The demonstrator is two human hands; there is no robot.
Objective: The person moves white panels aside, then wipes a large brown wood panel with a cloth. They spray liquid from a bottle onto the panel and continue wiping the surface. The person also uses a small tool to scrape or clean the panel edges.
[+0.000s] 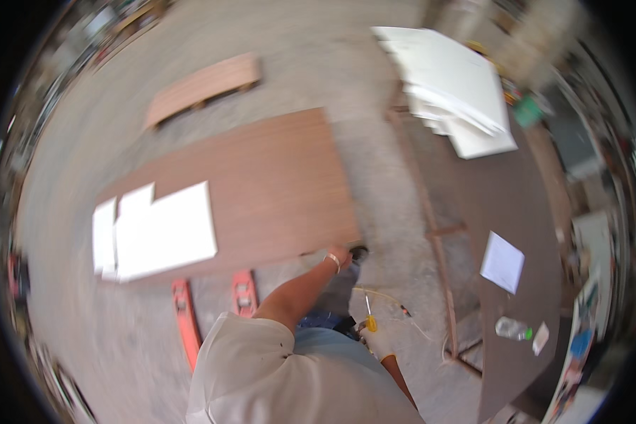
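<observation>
The brown panel [261,191] lies flat and low over the floor [374,184], its long axis running from lower left to upper right in the head view, so its far short end points away up and to the right. Its near right corner sits just ahead of the person. The left hand [339,256] is on that corner, fingers clenched on the panel's edge; a pale band circles the wrist. White sheets [159,230] lie on the panel's left part, overlapping one another.

The right hand [378,345] hangs lower, near the person's waist, wearing a pale glove and gripping a screwdriver [369,314] with a yellow handle; its shaft points up and slightly left in the picture. A thin cord [389,297] trails across the floor just beside it.

Under the panel's near edge two red bars [212,304] stick out toward the person. Farther off, beyond the panel, a second wooden board [205,85] lies on the floor, well apart.

To the right stands a dark table [516,205]. A stack of white boards [452,85] lies on its far end, a single white sheet [502,262] nearer, and a clear bottle [512,328] lies on its side near the near edge. The picture is blurred throughout.
</observation>
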